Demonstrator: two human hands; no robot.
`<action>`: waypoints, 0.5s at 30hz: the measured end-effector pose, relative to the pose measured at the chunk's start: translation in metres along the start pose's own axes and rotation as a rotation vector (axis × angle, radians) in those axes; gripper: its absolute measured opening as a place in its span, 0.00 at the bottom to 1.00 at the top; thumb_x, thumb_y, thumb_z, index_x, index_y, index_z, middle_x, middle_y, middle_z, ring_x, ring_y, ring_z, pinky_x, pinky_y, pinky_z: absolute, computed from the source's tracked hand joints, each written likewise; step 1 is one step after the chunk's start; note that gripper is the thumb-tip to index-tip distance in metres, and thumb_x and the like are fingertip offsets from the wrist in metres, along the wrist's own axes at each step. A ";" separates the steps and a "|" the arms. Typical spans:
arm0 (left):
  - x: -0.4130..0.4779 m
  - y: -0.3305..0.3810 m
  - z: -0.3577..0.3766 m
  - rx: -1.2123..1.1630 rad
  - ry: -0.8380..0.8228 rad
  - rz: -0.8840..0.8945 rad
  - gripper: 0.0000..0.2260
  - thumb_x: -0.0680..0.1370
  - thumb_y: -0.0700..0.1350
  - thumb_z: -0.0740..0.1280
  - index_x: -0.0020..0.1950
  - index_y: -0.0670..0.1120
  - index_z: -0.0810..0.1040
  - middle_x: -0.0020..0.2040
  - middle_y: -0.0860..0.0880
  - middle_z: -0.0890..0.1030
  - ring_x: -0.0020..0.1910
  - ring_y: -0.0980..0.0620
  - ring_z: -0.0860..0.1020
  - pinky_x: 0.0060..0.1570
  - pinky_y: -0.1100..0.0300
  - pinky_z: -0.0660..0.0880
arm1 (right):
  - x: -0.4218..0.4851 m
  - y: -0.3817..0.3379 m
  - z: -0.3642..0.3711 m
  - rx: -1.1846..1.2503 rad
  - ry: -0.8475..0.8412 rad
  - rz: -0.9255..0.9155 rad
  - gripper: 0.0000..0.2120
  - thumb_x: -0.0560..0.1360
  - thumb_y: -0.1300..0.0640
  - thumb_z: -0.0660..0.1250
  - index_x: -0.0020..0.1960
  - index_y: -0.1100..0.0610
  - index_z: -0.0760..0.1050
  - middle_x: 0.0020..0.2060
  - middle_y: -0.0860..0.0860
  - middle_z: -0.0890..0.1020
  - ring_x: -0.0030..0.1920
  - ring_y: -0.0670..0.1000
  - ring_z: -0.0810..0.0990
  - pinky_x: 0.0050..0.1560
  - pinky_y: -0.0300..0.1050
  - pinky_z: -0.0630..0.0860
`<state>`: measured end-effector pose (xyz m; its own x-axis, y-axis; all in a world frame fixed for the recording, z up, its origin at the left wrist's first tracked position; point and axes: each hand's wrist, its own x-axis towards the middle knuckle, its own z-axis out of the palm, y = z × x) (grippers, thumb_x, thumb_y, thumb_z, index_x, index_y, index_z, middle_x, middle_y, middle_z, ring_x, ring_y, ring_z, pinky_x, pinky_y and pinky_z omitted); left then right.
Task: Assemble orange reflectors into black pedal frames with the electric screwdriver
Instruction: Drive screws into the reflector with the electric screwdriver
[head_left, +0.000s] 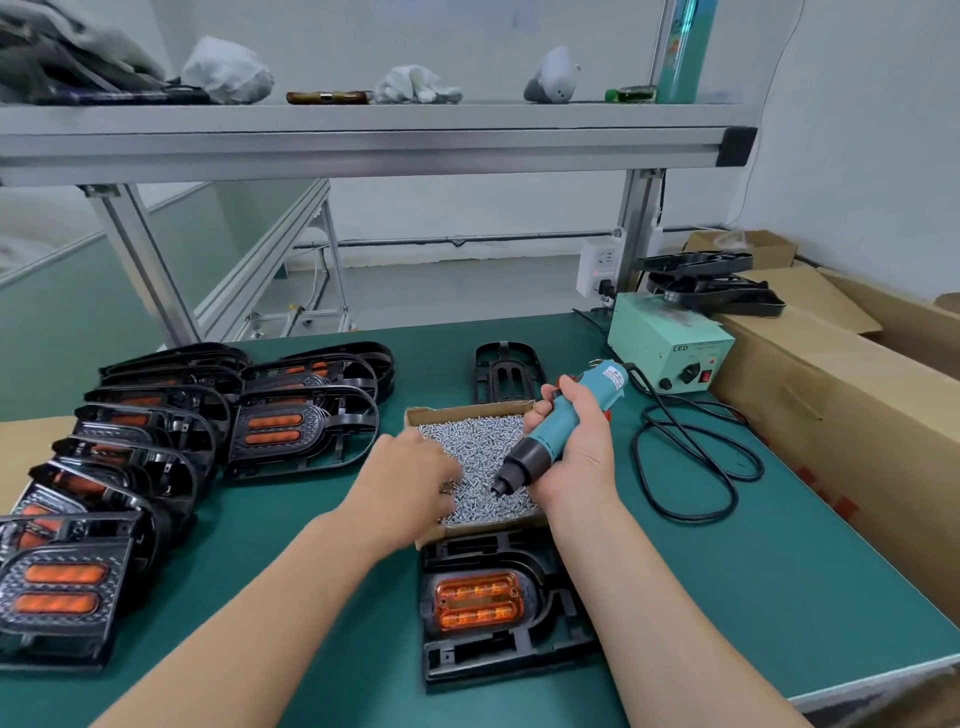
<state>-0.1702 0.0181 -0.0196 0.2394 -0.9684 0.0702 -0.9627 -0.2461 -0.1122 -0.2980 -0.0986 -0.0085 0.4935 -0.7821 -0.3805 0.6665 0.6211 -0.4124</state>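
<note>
My right hand (571, 452) gripped the teal electric screwdriver (558, 421), my fingers curled tight around its barrel. I held it tilted, with the dark nose pointing down and to my left and the bit just above the small silver screws (478, 439). The screws filled a shallow brown cardboard box (467, 410) on the green bench mat (779, 571).

My left hand (410, 478) reached into that box from the left with its fingers bent down among the screws. The fingertips were blurred, so I could not tell whether they pinched a screw or only touched the heap.

The black plastic pedal frame (467, 657) lay flat on the mat just in front of the box, between my forearms. The orange ribbed reflector (478, 600) was seated in its middle.

An empty black frame (506, 369) lay behind the box. To my left, stacked black frames with orange inserts (301, 431) leaned on one another in overlapping rows. The screwdriver's black cable (696, 467) looped across the mat to my right, near a pale green power box (670, 338) at the back edge. More black frames rested on top of that box.
</note>
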 end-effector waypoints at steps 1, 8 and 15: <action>0.003 0.003 0.001 0.015 -0.011 0.009 0.13 0.79 0.54 0.63 0.62 0.58 0.79 0.55 0.53 0.80 0.58 0.49 0.74 0.53 0.53 0.68 | 0.001 0.000 0.000 -0.011 -0.006 -0.004 0.13 0.74 0.58 0.74 0.56 0.59 0.75 0.38 0.52 0.79 0.31 0.47 0.75 0.29 0.38 0.76; 0.007 0.007 0.006 -0.119 0.087 0.044 0.06 0.76 0.42 0.64 0.44 0.50 0.80 0.43 0.53 0.82 0.45 0.50 0.78 0.45 0.59 0.65 | 0.005 -0.001 -0.001 -0.002 -0.033 -0.020 0.20 0.76 0.48 0.72 0.61 0.61 0.77 0.37 0.52 0.78 0.33 0.47 0.72 0.34 0.38 0.71; -0.010 0.008 0.018 -0.434 0.265 0.053 0.05 0.77 0.44 0.67 0.42 0.48 0.80 0.37 0.54 0.76 0.41 0.52 0.74 0.45 0.59 0.66 | 0.004 0.005 -0.003 -0.039 -0.040 0.011 0.17 0.76 0.54 0.72 0.60 0.60 0.77 0.36 0.52 0.76 0.33 0.47 0.72 0.36 0.37 0.71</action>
<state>-0.1774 0.0248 -0.0392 0.2031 -0.9216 0.3308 -0.9497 -0.1030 0.2958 -0.2940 -0.0984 -0.0148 0.5233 -0.7761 -0.3517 0.6390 0.6305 -0.4406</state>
